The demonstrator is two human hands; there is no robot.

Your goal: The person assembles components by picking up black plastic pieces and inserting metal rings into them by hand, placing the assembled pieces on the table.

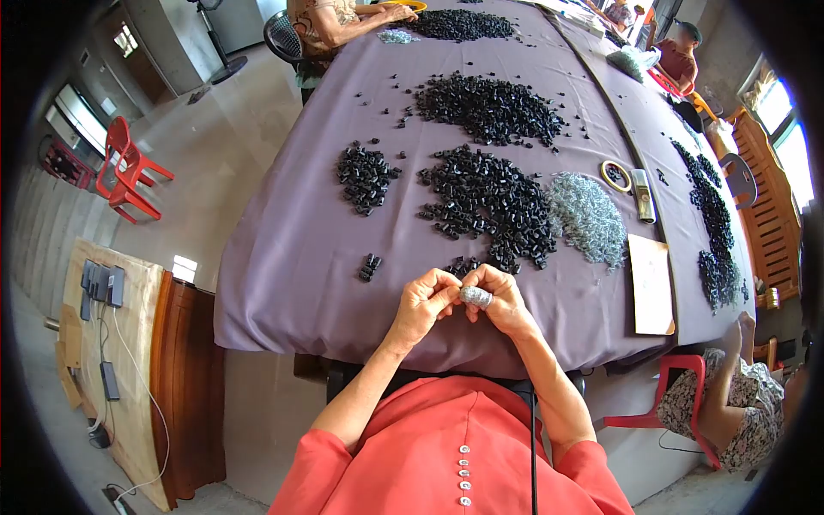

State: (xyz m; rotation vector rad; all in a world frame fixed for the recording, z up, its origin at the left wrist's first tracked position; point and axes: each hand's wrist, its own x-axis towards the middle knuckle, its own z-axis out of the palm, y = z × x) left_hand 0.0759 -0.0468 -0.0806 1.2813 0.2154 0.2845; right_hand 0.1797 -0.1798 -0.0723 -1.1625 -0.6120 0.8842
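Note:
My left hand (422, 306) and my right hand (500, 302) meet at the near edge of the purple-covered table (300, 283). Their fingers are pinched together; whatever they hold is too small or hidden to make out. Grey wrapping (475, 297) covers a fingertip of my right hand. Just beyond the hands lies a large pile of small black parts (489, 202), with a heap of clear small pieces (588, 219) to its right. A little cluster of black parts (370, 267) sits left of my hands.
Farther back are more black parts (489, 107). A tape roll (615, 176), a glue-like bottle (642, 196) and a cardboard sheet (651, 285) lie at right. Other people sit around the table, one at the far left (330, 26), another at the near right (738, 395).

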